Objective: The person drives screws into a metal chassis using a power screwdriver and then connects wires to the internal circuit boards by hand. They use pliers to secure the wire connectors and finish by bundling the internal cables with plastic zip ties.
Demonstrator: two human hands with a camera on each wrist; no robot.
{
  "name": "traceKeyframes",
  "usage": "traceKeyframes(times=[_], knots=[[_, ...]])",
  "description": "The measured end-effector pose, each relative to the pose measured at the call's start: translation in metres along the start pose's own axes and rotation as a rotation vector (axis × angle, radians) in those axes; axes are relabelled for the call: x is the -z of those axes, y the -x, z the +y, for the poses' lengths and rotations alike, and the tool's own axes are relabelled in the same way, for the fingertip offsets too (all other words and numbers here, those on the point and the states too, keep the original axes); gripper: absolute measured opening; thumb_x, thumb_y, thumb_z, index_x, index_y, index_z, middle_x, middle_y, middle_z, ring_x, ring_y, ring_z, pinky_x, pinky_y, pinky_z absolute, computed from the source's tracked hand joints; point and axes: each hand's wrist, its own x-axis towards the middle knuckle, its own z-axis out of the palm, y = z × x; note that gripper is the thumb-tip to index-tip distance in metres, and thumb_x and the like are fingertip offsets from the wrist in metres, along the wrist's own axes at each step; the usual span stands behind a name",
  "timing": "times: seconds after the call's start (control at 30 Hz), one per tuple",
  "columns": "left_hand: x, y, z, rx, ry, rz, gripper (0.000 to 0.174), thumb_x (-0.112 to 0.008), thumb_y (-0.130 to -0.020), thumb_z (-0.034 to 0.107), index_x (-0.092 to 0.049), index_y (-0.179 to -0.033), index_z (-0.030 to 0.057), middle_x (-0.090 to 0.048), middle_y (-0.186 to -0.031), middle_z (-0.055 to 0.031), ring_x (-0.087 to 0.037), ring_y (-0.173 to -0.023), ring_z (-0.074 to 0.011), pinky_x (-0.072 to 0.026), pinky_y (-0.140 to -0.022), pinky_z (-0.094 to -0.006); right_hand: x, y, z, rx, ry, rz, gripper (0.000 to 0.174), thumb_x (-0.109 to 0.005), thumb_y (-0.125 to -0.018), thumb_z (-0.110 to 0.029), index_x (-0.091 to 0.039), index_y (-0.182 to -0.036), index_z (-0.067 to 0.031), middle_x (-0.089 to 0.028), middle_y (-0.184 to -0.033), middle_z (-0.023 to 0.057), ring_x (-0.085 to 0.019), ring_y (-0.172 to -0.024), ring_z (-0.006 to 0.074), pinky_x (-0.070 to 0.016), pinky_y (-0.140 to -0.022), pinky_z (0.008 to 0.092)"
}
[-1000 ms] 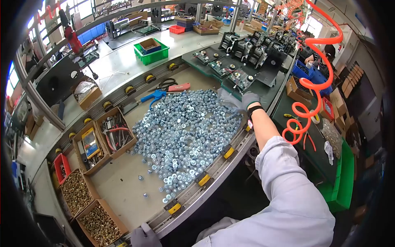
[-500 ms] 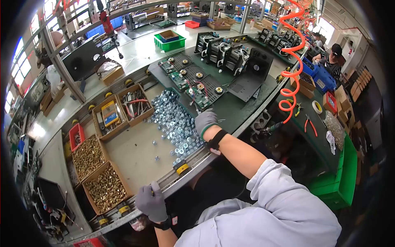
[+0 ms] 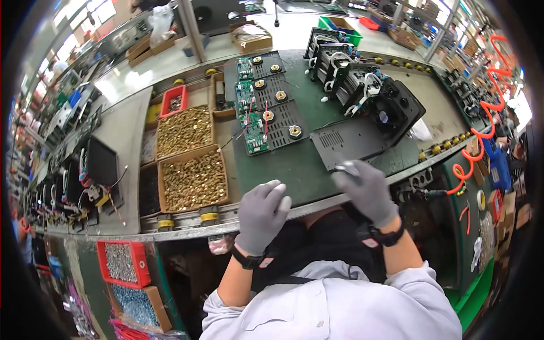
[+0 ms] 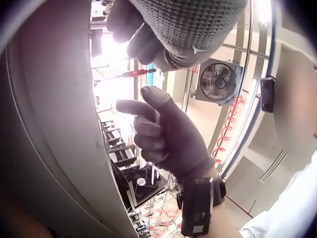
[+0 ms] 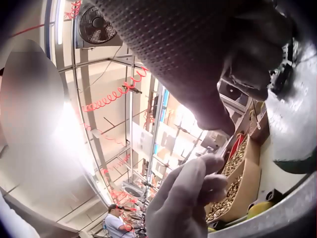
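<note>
In the head view my gloved left hand (image 3: 262, 215) is over the near rail, its fingers loosely bent and nothing seen in them. My gloved right hand (image 3: 368, 190) is at the near side of the green board (image 3: 277, 175), close to a black metal panel (image 3: 345, 144). Its thumb and index finger stand apart in the left wrist view, with no object visible between them. On the board lie black slotted plates (image 3: 286, 116) with green circuit boards (image 3: 253, 133) and brass-coloured round fittings. Black units with wiring (image 3: 354, 85) stand behind the panel.
Left of the board are cartons of small brass-coloured parts (image 3: 192, 178) and a red bin (image 3: 174, 101). The metal rail (image 3: 187, 231) runs along the near edge. An orange coiled hose (image 3: 481, 136) hangs at right. Below left stands a red crate of small parts (image 3: 122, 263).
The green board has slid left along the line, over where the silvery flanged parts lay. My right hand has come left with it and off its edge; my left hand has lifted from the rail.
</note>
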Motion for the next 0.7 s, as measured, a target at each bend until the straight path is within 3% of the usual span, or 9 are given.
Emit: traceKeyframes(times=[0.07,0.13,0.2,0.23,0.27,0.43,0.53,0.6,0.7], knots=[[-0.004,0.003,-0.01,0.043,-0.131,-0.012,0.028,-0.069,-0.081,0.017,-0.066,-0.106,0.0046,-0.068,-0.104,-0.0122,-0.065,-0.091,-0.0311,-0.0523,-0.078,-0.04,0.014,0.008,0.017,-0.114,-0.164,0.14,0.025,-0.072,-0.084,-0.018,-0.067,-0.1,0.0005,-0.069,-0.085,0.0116,-0.066,-0.076,0.0208,-0.0514,-0.072,0.0323],[0.001,-0.001,-0.019,0.079,-0.26,-0.022,0.033,-0.068,-0.082,0.02,-0.065,-0.111,0.0054,-0.067,-0.104,-0.0122,-0.065,-0.09,-0.031,-0.0527,-0.077,-0.0402,0.021,0.017,0.053,-0.175,-0.023,0.323,0.032,-0.074,-0.084,-0.017,-0.063,-0.108,0.0007,-0.067,-0.087,0.0071,-0.061,-0.08,0.0118,-0.0497,-0.075,0.0281],[0.01,-0.008,-0.031,0.264,-0.411,-0.104,0.045,-0.068,-0.083,0.026,-0.058,-0.123,0.0075,-0.064,-0.104,-0.0113,-0.065,-0.088,-0.0303,-0.0539,-0.074,-0.0411,0.022,0.02,0.071,-0.301,-0.062,0.413,0.049,-0.076,-0.083,-0.018,-0.054,-0.122,0.0016,-0.06,-0.091,0.0033,-0.055,-0.082,0.0113,-0.0482,-0.076,0.0268],[0.015,-0.015,-0.041,0.328,-0.493,-0.197,0.054,-0.067,-0.084,0.029,-0.052,-0.131,0.0091,-0.062,-0.103,-0.0104,-0.065,-0.085,-0.03,-0.0547,-0.07,-0.0417,0.017,0.021,0.077,-0.291,-0.07,0.406,0.049,-0.076,-0.083,-0.018,-0.054,-0.122,0.0016,-0.06,-0.091,0.0033,-0.055,-0.082,0.0113,-0.0482,-0.076,0.0268],[0.016,-0.018,-0.056,0.295,-0.558,-0.161,0.052,-0.068,-0.083,0.03,-0.055,-0.129,0.0097,-0.06,-0.098,-0.0102,-0.065,-0.075,-0.0271,-0.0557,-0.062,-0.0402,0.011,0.021,0.085,-0.3,-0.177,0.434,0.058,-0.077,-0.082,-0.019,-0.048,-0.128,0.0022,-0.056,-0.095,0.0026,-0.052,-0.083,0.0118,-0.0472,-0.077,0.0266],[0.032,-0.047,-0.091,0.387,-0.735,-0.34,0.051,-0.066,-0.086,0.033,-0.055,-0.131,0.0118,-0.06,-0.099,-0.0144,-0.067,-0.083,-0.0287,-0.0567,-0.067,-0.0409,-0.022,0.005,0.085,-0.258,-0.317,0.405,0.089,-0.083,-0.076,-0.025,-0.034,-0.143,0.0049,-0.051,-0.107,0.0056,-0.047,-0.091,0.0138,-0.0452,-0.083,0.028],[0.04,-0.058,-0.117,0.41,-0.758,-0.356,0.049,-0.065,-0.087,0.034,-0.056,-0.13,0.0136,-0.059,-0.101,-0.0159,-0.067,-0.089,-0.0304,-0.057,-0.071,-0.0415,-0.031,-0.008,0.071,-0.214,-0.275,0.405,0.092,-0.084,-0.074,-0.025,-0.032,-0.143,0.0068,-0.05,-0.107,0.0065,-0.046,-0.091,0.0147,-0.0446,-0.084,0.0284],[0.046,-0.066,-0.134,0.499,-0.745,-0.368,0.048,-0.062,-0.088,0.037,-0.056,-0.131,0.0153,-0.058,-0.109,-0.018,-0.064,-0.101,-0.033,-0.0554,-0.081,-0.044,-0.032,-0.016,0.05,-0.262,-0.261,0.367,0.093,-0.084,-0.073,-0.024,-0.032,-0.143,0.0091,-0.053,-0.113,0.0091,-0.05,-0.099,0.0171,-0.0449,-0.09,0.0302],[0.053,-0.077,-0.152,0.545,-0.748,-0.372,0.048,-0.063,-0.088,0.037,-0.056,-0.131,0.015,-0.058,-0.114,-0.0187,-0.063,-0.105,-0.0345,-0.054,-0.085,-0.0446,-0.039,-0.026,0.033,-0.169,-0.488,0.347,0.094,-0.086,-0.072,-0.025,-0.032,-0.142,0.0076,-0.052,-0.132,0.0158,-0.051,-0.121,0.0231,-0.0415,-0.103,0.0346]])
